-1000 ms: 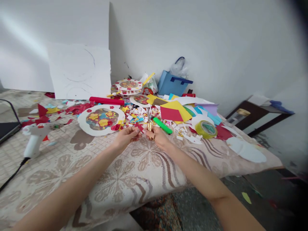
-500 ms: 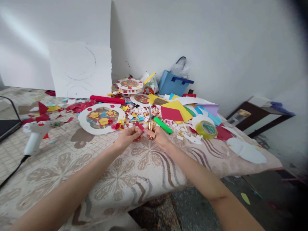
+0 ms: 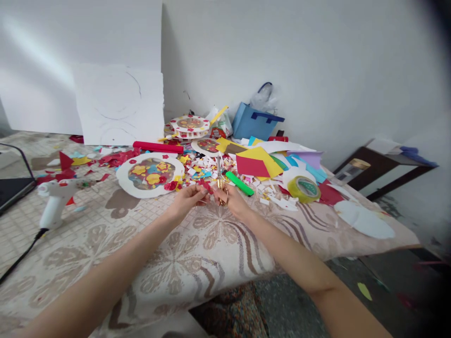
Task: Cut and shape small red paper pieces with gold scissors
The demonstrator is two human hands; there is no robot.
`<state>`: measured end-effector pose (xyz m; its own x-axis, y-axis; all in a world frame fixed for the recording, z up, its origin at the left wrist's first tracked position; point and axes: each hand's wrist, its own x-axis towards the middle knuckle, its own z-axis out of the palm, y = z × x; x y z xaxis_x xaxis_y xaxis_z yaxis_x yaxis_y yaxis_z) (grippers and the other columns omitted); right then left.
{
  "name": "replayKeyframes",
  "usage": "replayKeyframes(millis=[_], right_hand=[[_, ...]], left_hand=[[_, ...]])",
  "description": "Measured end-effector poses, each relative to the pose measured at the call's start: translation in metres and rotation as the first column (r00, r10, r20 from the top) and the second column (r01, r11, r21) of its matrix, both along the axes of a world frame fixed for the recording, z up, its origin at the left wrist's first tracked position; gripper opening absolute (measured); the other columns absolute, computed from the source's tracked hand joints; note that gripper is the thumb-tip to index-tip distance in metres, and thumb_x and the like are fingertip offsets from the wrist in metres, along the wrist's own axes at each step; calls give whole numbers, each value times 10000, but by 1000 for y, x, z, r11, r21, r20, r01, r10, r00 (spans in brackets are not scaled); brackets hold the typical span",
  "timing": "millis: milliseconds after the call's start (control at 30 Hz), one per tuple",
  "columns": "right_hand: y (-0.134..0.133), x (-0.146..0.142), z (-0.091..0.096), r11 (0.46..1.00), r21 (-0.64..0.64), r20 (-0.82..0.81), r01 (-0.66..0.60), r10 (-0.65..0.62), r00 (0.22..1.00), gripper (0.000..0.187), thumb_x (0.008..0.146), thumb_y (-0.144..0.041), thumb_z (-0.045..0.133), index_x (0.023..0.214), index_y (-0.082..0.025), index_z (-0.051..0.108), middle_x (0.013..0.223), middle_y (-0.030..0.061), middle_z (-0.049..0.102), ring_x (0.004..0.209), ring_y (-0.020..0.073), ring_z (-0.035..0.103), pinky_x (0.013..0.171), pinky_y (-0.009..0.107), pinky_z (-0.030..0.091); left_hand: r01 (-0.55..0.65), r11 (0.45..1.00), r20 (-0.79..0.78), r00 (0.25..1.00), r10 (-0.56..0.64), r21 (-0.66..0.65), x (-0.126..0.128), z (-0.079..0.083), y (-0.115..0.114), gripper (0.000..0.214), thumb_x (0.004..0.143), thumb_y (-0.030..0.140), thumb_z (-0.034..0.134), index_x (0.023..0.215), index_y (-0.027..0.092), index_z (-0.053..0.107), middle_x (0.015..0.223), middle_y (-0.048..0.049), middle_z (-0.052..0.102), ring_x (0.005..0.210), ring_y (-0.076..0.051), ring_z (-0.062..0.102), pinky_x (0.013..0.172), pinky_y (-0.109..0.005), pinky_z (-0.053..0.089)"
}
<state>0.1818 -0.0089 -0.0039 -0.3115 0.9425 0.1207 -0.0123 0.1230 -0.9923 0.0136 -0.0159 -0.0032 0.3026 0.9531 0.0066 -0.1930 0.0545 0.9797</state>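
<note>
Between the two hands is a small piece of red paper [image 3: 207, 187], pinched by the fingers of my left hand [image 3: 190, 199]. My right hand [image 3: 232, 200] is closed around the gold handles of a pair of scissors [image 3: 220, 177], whose blades point away from me. The right fingertips are close to the red paper; whether they touch it I cannot tell. Just beyond my left hand lies a white scalloped frame [image 3: 123, 177] with yellow, blue and red paper flowers. A green stick-shaped object [image 3: 239, 183] rests beside the scissors.
A white glue gun [image 3: 52, 206] with a black cord stands at the left. Paper scraps [image 3: 204, 166] cover the middle. Yellow sheets [image 3: 266, 159], a tape roll [image 3: 303, 188] and a white oval piece [image 3: 364, 219] lie to the right. Behind are a round lantern-like piece [image 3: 190, 126] and a blue bag [image 3: 246, 123].
The view has shifted very slightly. Both hands stay in nearly the same place, with the red paper still in the left fingers and the scissors still in the right.
</note>
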Motion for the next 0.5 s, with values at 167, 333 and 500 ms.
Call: replayKeyframes(millis=[167,333,500], right_hand=[[-7,3,4,989,14,55,-148,147,988,546,766,-729,405,814,-194,503,578,-46,408,474,94,390,474,241,346],[-11,3,-1,971,109,322,-211,167,932,528,783,-719,388,679,-201,402,550,-49,365,467,88,333,459,228,288],[-11,2,-2,965,183,446,-185,86,891,456,812,-626,451,663,-196,431,529,-43,385,476,93,329,456,218,225]], left_hand=[[-79,996,158,984,85,-42,-6,4,6,266,689,377,724,778,162,596,835,-35,681,763,-136,631,725,-274,476],[-118,992,227,966,127,-52,-8,4,8,260,676,355,740,771,168,584,868,-29,682,803,-135,639,729,-259,471],[-142,988,236,960,152,-59,-7,5,7,272,667,360,743,747,169,566,773,-5,656,757,-121,629,706,-243,460]])
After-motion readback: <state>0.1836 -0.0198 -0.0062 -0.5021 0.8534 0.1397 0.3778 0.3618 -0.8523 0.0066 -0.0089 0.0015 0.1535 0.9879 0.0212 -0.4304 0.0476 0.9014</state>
